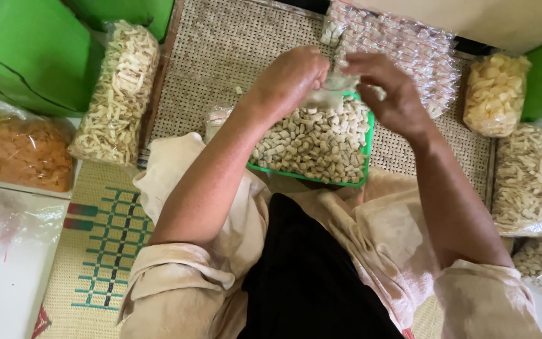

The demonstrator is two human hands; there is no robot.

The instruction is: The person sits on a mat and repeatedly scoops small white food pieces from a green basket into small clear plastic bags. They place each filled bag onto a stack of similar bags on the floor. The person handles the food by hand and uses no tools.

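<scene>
At the frame's upper middle, my left hand point(290, 78) and right hand point(387, 88) both pinch a small clear bag point(334, 91), fingers closed on its mouth, above the green tray point(369, 147) of pale snack pieces point(315, 141). Best I keep it spread directly above them.

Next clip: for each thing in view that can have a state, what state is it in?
Left hand: closed on the small clear bag.
Right hand: pinching the same bag.
Small clear bag: held above the tray.
Green tray: heaped with pale snack pieces.
Stick-snack bag: full, lying on its side.
</scene>
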